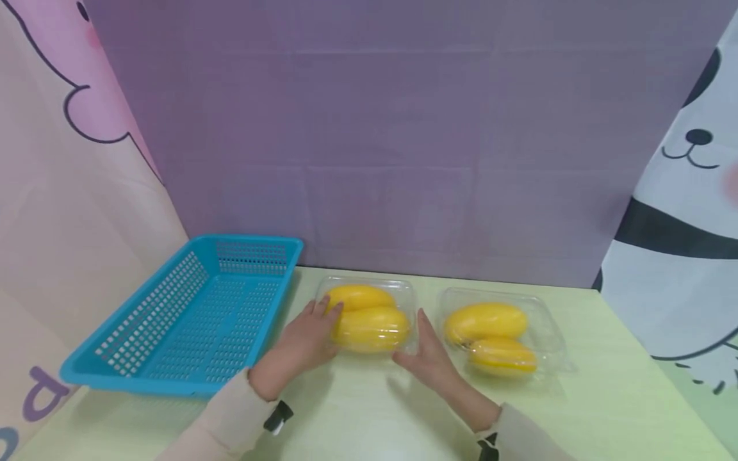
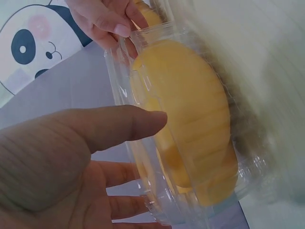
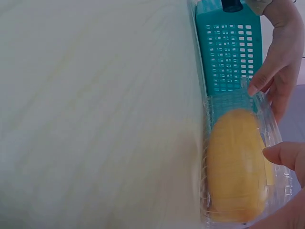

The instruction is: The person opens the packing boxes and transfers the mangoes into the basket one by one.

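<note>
On the table stands a clear plastic clamshell box (image 1: 406, 291) holding two plump, oblong yellow fruits (image 1: 371, 330) that look like mangoes. My left hand (image 1: 305, 339) reaches over its left side, fingers spread on the lid edge and thumb at the front. In the left wrist view that thumb (image 2: 138, 125) lies across the front of the box, the other fingers on its far side. My right hand (image 1: 429, 355) is at the box's right side, thumb by the front corner and fingers extended up along the side. Both hands' fingers are fairly straight.
A second clear box (image 1: 544, 320) with two more yellow fruits (image 1: 486, 323) sits to the right, close to my right hand. At the left is a blue perforated plastic basket (image 1: 271, 320) with nothing in it. A purple cloth backdrop (image 1: 392, 160) rises behind the table.
</note>
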